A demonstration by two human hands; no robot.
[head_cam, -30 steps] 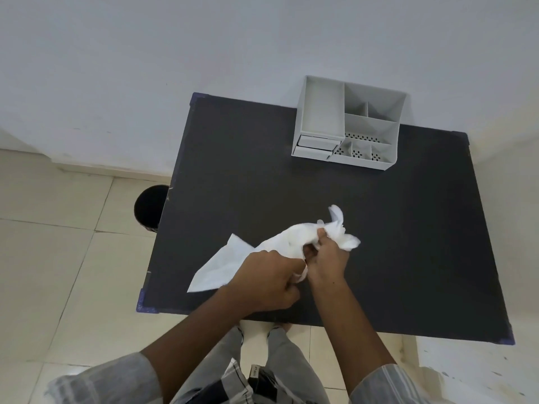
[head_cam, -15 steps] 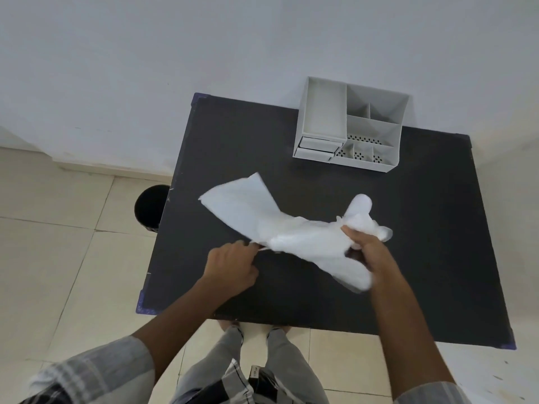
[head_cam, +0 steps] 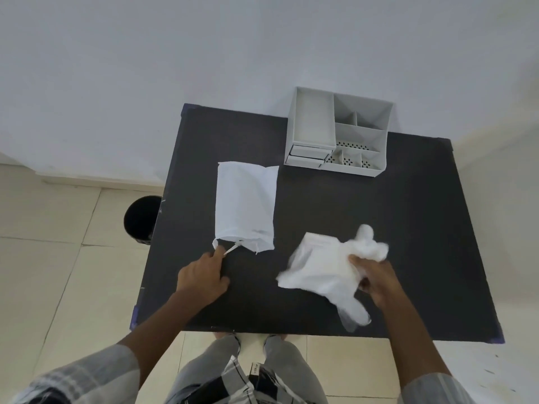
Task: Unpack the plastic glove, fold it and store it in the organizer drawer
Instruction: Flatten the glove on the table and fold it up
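Note:
A translucent white plastic glove [head_cam: 323, 266] hangs crumpled over the dark table [head_cam: 408, 217], and my right hand [head_cam: 374, 277] grips it near the fingers. A flat white drawstring pouch [head_cam: 246, 209] lies left of it on the table. My left hand [head_cam: 202, 277] rests just below the pouch's mouth, fingertips at its drawstring [head_cam: 226, 249]. The grey organizer [head_cam: 338, 131] stands at the table's far edge, its two small drawers [head_cam: 307, 156] closed at the front left.
A black round bin [head_cam: 141, 220] stands on the tiled floor left of the table. A white wall runs behind the organizer. My legs are at the table's near edge.
The glove has come out of the pouch. My right hand carried it to the right, and the pouch now lies flat on the table at the left with my left hand below it.

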